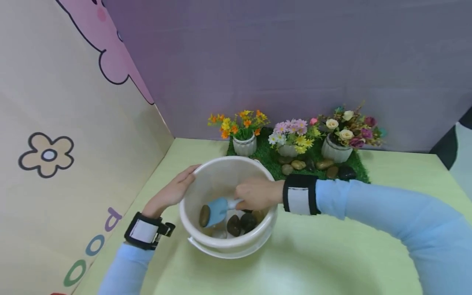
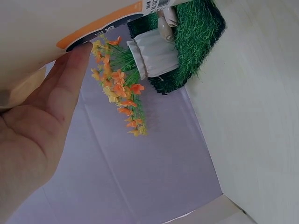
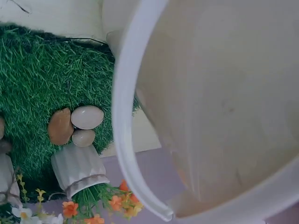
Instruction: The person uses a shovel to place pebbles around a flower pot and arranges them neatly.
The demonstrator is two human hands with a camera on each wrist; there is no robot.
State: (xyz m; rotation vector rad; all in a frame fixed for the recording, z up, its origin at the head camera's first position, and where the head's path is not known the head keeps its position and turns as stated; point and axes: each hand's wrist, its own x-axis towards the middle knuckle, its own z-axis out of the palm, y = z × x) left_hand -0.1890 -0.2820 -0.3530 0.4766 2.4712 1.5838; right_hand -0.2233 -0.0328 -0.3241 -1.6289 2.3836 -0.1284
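In the head view a white bucket (image 1: 228, 245) stands on the pale green table. My left hand (image 1: 173, 192) lies with straight fingers against its outer left side near the rim; the left wrist view shows this hand (image 2: 46, 107) along the bucket wall by an orange label. Inside the bucket, my right hand (image 1: 256, 194) grips the whitish handle of a small blue shovel (image 1: 217, 211). A brown stone (image 1: 204, 216) is at the shovel's blade. Several darker stones, one a dark brown stone (image 1: 234, 225), lie on the bucket's bottom. The right wrist view shows only the bucket's rim (image 3: 125, 107) and inner wall.
Behind the bucket lies an artificial grass mat (image 1: 263, 157) with several stones (image 1: 324, 164) on it. Pots of orange flowers (image 1: 245, 144), pink and yellow flowers (image 1: 287, 150) and roses (image 1: 336, 149) stand there. A purple wall (image 1: 276, 61) closes the back.
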